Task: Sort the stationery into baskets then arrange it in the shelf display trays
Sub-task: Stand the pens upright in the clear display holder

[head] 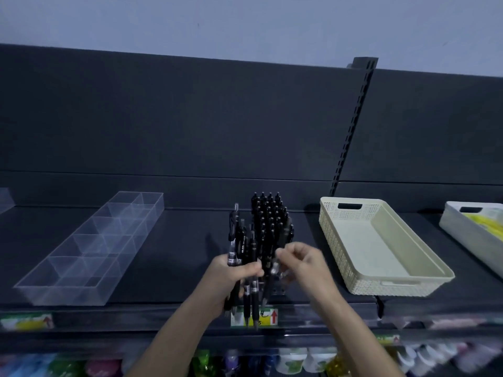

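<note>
Clamps pen bundle (245, 248) in left hand (238, 272) fingers, pinches single pen (273, 268) with right hand (302, 261) at 3 o'clock; light, slick, best held mid-barrel.

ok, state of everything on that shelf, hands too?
left hand: grips a bundle of black pens
right hand: fingers curled at the standing pens, grip unclear
standing pens: upright, packed in rows
clear divided tray: empty
cream basket: empty
grey basket: holds yellow items, partly out of frame
</note>
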`<state>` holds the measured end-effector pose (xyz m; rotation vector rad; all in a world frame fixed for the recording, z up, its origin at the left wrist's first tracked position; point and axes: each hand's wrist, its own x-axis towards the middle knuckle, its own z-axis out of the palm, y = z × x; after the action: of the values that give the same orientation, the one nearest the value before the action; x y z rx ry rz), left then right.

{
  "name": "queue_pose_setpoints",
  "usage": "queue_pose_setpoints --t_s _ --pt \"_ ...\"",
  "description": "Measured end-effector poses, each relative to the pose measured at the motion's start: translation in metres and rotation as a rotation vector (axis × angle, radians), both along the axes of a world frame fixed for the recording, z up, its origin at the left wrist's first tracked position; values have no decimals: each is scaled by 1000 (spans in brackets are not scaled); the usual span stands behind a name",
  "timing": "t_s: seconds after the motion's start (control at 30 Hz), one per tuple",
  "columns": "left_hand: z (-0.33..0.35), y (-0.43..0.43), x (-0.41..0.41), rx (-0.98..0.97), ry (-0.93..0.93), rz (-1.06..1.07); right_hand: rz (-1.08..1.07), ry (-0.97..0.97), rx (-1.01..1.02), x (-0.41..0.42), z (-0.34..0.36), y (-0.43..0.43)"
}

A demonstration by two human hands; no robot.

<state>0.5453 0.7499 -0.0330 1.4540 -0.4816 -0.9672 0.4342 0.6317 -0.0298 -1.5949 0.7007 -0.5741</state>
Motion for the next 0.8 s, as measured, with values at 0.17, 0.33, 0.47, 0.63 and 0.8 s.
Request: queue_pose_setpoints --t_s 0.17,0.33,0.47,0.63,0.8 --pt "-6 9 9 87 -31 66 -227 66 -341 -6 0 -26" --pt "-11 9 7 93 -16 77 -193 169 -623 5 -11 -21" --pt "-12 9 9 60 36 102 -189 200 -717 17 -18 -18" --pt "-12 10 9 13 101 119 -175 298 -761 22 -29 -17" --pt "-14 11 10 15 99 111 -166 402 -695 23 -48 -17"
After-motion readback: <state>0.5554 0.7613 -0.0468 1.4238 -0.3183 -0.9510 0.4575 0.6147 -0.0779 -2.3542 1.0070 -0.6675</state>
